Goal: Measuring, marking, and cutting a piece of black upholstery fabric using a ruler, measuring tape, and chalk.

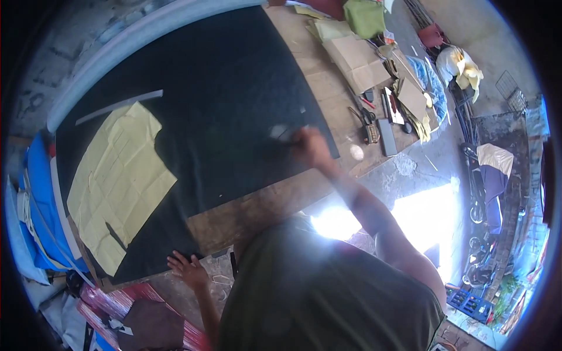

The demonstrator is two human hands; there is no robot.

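A large black sheet of material [234, 76] lies spread over the table. My left hand [188, 270] rests at its near edge, fingers spread and holding nothing. Further right, my right hand [313, 147] is closed low over the sheet near its right edge. Whatever it may hold is hidden and blurred. Just left of those fingers is a pale, blurry patch [279, 131] that I cannot identify. A creased yellow paper pattern [120, 181] lies flat on the left part of the sheet. Beyond its top end is a grey straight strip [120, 106], like a ruler.
A pale roll [146, 36] runs along the table's far edge. To the right are folded brown paper [357, 61], scissors [367, 115], a grey rectangular block [387, 137] and several small tools. Blue bundles [44, 199] stand at left, and a red plastic-wrapped bundle [108, 307] lies below.
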